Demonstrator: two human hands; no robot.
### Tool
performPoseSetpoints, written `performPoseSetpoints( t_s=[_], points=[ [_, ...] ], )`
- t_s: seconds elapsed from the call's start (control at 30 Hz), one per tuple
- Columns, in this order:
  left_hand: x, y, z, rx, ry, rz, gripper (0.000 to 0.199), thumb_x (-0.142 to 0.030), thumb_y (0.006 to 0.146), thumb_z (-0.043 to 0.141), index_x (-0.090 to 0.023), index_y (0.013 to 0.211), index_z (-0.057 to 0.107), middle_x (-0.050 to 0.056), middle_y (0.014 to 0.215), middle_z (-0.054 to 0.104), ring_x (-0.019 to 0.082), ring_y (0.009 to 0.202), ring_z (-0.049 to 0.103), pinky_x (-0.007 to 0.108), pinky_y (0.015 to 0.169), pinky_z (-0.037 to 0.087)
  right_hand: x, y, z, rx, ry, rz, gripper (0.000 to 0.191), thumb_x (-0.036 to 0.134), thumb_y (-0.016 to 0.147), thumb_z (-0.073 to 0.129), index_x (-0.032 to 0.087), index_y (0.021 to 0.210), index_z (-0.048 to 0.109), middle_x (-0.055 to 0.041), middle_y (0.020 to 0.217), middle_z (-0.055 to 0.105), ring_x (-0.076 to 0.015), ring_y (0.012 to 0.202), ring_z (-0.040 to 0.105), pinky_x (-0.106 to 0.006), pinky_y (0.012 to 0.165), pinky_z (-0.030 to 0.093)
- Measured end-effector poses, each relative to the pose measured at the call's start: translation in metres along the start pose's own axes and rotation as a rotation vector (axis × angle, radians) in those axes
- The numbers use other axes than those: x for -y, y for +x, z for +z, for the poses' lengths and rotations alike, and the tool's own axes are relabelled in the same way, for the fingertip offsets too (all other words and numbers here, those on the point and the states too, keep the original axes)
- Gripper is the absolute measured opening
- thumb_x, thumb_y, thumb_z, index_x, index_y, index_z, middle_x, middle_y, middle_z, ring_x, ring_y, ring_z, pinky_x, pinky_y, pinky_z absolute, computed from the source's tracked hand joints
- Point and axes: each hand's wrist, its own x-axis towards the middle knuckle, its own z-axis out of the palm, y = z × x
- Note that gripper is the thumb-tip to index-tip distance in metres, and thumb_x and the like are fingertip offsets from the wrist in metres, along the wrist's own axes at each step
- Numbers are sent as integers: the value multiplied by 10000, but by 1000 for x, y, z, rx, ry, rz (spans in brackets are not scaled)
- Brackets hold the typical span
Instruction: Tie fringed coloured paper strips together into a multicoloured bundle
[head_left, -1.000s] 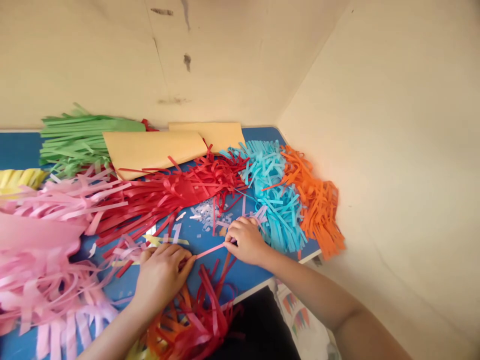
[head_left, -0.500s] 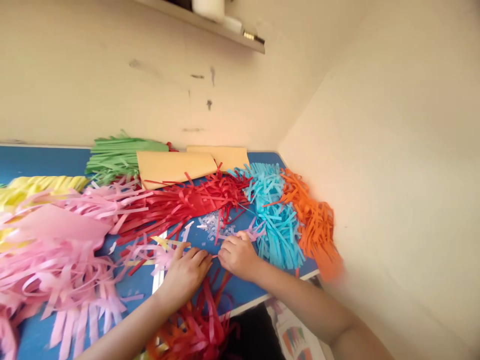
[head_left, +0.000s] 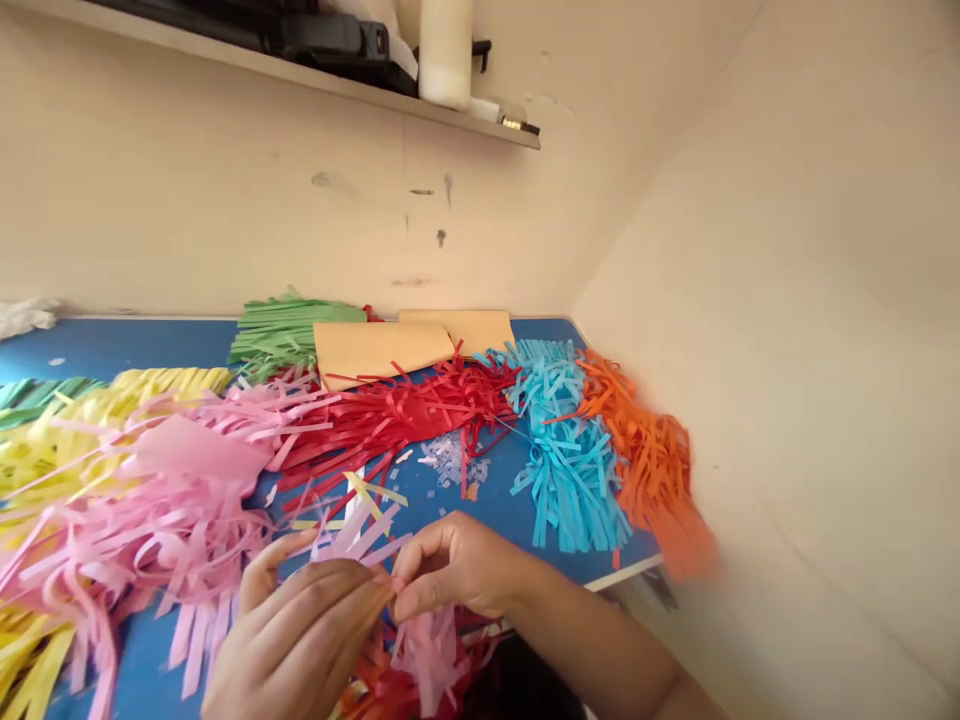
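My left hand (head_left: 300, 630) and my right hand (head_left: 457, 565) meet low in the middle of the view, fingertips pinched together on a pink paper tassel. Its light pink strips (head_left: 356, 535) fan out above my left hand, and more pink strips (head_left: 431, 655) hang below my right fingers. The twisted middle is mostly hidden by the fingers. Beneath the hands lies a red and orange fringe bundle (head_left: 390, 685). Small pale paper scraps (head_left: 450, 460) are scattered on the blue table (head_left: 487, 530) beyond the hands.
Pink fringe (head_left: 187, 540) and yellow fringe (head_left: 150, 390) cover the left. Behind are green fringe (head_left: 277, 330), folded cream paper (head_left: 382, 350) and red fringe (head_left: 405, 410). Blue fringe (head_left: 562, 440) and orange fringe (head_left: 652, 460) lie right. A shelf (head_left: 300, 80) hangs above.
Both hands have come nearer to my body and together, lifting the light pink strips off the table. The view has tilted up, showing more of the shelf.
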Motion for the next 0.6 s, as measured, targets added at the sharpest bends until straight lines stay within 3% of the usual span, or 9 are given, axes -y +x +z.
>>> performPoseSetpoints(
  t_s=[0.1,0.2,0.3,0.4,0.5,0.6],
  points=[
    [-8,1,12,-112,-90,-248,83,-217,901,590,-260,887,660,-11,757,701,155,723,674,355,806,545,-19,9,3,-95,169,-28,441,430,465,952,143,653,675,40,576,623,-45,401,479,-173,410,343],
    [-16,-1,20,-89,-172,-387,134,-253,933,542,-253,892,670,10,772,685,135,718,668,252,648,568,-26,9,6,-178,279,-57,454,392,474,961,140,637,620,37,584,629,-60,372,520,-161,365,384],
    [-19,-1,23,-69,-221,-418,163,-261,943,520,-248,912,679,24,794,693,127,726,677,213,626,574,-27,8,9,-197,331,-77,466,382,500,956,153,710,609,49,596,621,-81,376,560,-154,342,397],
    [-19,-2,25,-71,-249,-351,147,-226,925,543,-246,924,689,31,799,705,136,744,688,226,670,593,-28,6,14,-209,341,-154,438,369,537,945,170,694,588,55,598,607,-72,379,549,-149,348,386],
    [-19,-8,29,-55,-266,-330,145,-243,925,552,-247,906,696,29,786,714,134,731,701,211,678,596,-31,4,16,-252,245,-288,374,328,574,929,180,636,592,51,613,605,-58,420,532,-159,405,408],
    [-13,-24,32,-17,-248,-497,208,-390,919,561,-248,839,692,25,786,727,138,697,712,188,633,586,-34,3,5,-315,-43,-407,272,355,636,888,198,694,673,23,671,645,-110,553,606,-209,529,490]
  ],
)
